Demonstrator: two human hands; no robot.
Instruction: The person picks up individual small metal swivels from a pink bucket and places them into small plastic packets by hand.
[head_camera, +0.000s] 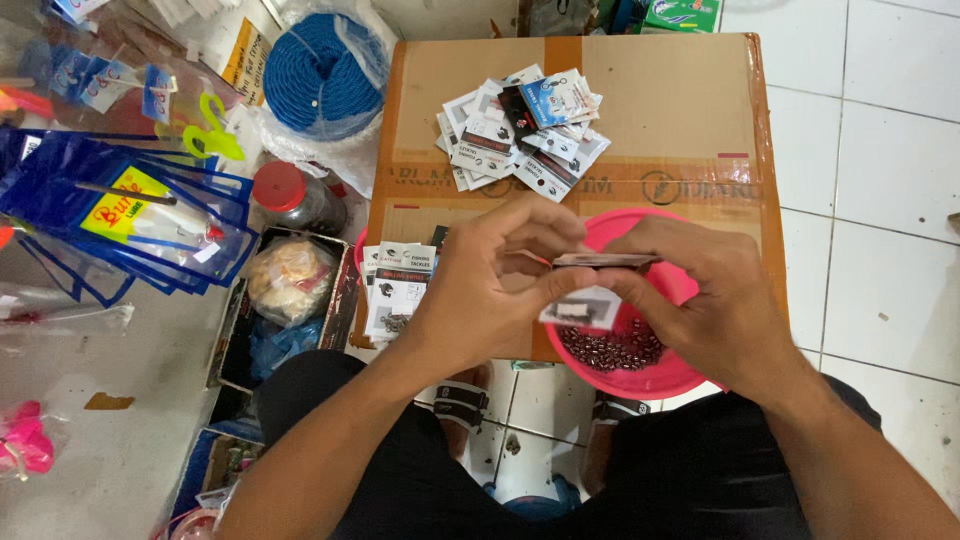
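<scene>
Both hands meet just above the near edge of a cardboard box that lies flat on the tiled floor. The left hand is closed, thumb and fingers pinching the left end of a small flat packet seen edge-on. The right hand is closed too, gripping the right end of that same packet, and below the fingers a small clear bag with a white card hangs down; which fingers hold it cannot be made out. The packet sits between the two hands, over the near left rim of a pink bowl.

The bowl rests on the near right corner of the box and holds a heap of small dark reddish pieces. At the far middle of the box lies a loose pile of small packets in white, black and blue. At the near left corner of the box lies a short stack of white card packets, just beside the left wrist.

Left of the box stand a jar with a red lid, a coil of blue rope in a plastic bag, and a tray with a bag of pale bits. Further left lie blue plastic sleeves. Below the box the person's feet in sandals show on the floor
</scene>
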